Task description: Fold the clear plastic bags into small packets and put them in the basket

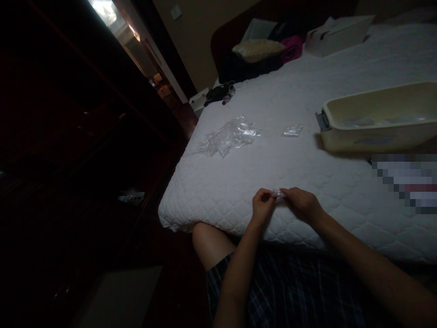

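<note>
Between my two hands, just above the near edge of the bed, is a small clear plastic bag point(278, 195). My left hand point(262, 205) pinches its left side, thumb and finger pressed together. On its right side, my right hand point(302, 204) grips it with closed fingers. Whether anything is inside the bag is too small to tell. Farther up the bed lies a loose heap of clear plastic bags point(232, 135). A single flat clear bag point(292, 131) lies to the right of that heap.
A cream plastic bin point(378, 136) with a grey latch stands on the white quilted bedcover point(273, 168) at right, clear plastic inside. At the far end are a white box point(337, 36), a beige pillow point(258, 50) and a magenta roll point(292, 48). Dark floor lies left of the bed.
</note>
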A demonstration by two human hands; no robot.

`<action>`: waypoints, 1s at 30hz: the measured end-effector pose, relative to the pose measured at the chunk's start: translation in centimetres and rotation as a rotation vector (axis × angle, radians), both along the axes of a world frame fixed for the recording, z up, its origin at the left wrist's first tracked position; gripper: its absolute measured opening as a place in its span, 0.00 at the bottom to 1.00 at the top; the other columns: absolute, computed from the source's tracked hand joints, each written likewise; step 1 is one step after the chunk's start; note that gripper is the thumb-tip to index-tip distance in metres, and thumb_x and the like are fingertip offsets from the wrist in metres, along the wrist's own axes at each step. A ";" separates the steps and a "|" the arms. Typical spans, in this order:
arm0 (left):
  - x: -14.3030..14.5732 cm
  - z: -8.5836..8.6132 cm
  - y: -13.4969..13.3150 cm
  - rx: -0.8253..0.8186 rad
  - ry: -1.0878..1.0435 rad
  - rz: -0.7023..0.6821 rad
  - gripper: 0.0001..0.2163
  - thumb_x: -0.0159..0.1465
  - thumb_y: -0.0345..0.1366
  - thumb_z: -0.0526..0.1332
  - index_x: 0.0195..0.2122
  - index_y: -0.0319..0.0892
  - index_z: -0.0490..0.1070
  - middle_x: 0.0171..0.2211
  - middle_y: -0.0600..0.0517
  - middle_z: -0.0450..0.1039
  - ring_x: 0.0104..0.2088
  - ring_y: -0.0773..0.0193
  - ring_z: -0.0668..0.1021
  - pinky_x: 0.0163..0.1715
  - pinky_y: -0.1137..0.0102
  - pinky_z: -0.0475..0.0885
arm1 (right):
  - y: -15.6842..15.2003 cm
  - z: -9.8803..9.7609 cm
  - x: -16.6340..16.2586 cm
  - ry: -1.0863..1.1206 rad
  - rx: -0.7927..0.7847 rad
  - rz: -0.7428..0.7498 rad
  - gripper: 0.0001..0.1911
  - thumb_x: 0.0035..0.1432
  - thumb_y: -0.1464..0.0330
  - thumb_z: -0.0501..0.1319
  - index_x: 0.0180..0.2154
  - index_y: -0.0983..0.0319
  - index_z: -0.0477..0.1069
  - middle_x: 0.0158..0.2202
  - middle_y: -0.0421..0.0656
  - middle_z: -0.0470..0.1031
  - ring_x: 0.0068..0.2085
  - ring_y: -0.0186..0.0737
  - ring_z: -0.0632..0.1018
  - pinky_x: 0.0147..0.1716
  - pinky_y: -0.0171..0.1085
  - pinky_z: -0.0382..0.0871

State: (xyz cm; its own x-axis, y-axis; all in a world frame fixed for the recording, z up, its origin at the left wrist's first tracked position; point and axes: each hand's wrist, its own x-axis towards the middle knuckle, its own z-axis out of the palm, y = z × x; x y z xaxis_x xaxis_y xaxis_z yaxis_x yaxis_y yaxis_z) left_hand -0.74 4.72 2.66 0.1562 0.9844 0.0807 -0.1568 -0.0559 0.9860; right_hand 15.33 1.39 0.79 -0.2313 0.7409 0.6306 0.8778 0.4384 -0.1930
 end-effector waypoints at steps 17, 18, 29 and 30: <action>-0.5 -0.7 1.0 -0.148 -0.165 0.038 0.20 0.51 0.52 0.68 0.27 0.42 0.63 0.25 0.58 0.64 0.27 0.71 0.67 0.32 0.75 0.63 | 0.0 0.4 -0.3 0.137 0.054 -0.179 0.20 0.66 0.61 0.46 0.31 0.61 0.71 0.25 0.46 0.76 0.26 0.39 0.77 0.25 0.35 0.66; -0.5 -0.8 1.0 -0.135 -0.170 0.038 0.21 0.51 0.53 0.68 0.27 0.42 0.62 0.25 0.59 0.64 0.27 0.71 0.67 0.32 0.75 0.63 | 0.0 0.4 -0.3 0.138 0.057 -0.200 0.21 0.67 0.60 0.45 0.29 0.61 0.70 0.23 0.46 0.75 0.25 0.39 0.76 0.24 0.35 0.64; -0.9 -0.8 1.0 -0.159 -0.282 0.030 0.27 0.48 0.55 0.70 0.24 0.42 0.55 0.22 0.60 0.57 0.25 0.73 0.63 0.29 0.77 0.60 | 0.0 -0.1 0.1 0.189 0.098 -0.360 0.28 0.66 0.51 0.40 0.25 0.61 0.65 0.21 0.46 0.69 0.23 0.38 0.70 0.22 0.36 0.58; -0.9 -0.8 1.0 -0.157 -0.296 0.032 0.27 0.47 0.54 0.71 0.24 0.42 0.55 0.22 0.60 0.57 0.25 0.73 0.63 0.29 0.77 0.60 | 0.0 0.0 0.1 0.194 0.088 -0.355 0.29 0.66 0.51 0.40 0.25 0.61 0.65 0.21 0.46 0.69 0.23 0.38 0.70 0.22 0.36 0.58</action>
State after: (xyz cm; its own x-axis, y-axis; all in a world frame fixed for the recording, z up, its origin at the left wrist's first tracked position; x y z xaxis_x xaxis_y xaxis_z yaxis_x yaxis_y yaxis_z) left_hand -1.66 5.75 1.89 0.1171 0.9925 -0.0354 -0.4383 0.0837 0.8949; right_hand 15.46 1.38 0.77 0.1585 0.6947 0.7017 0.9283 0.1373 -0.3456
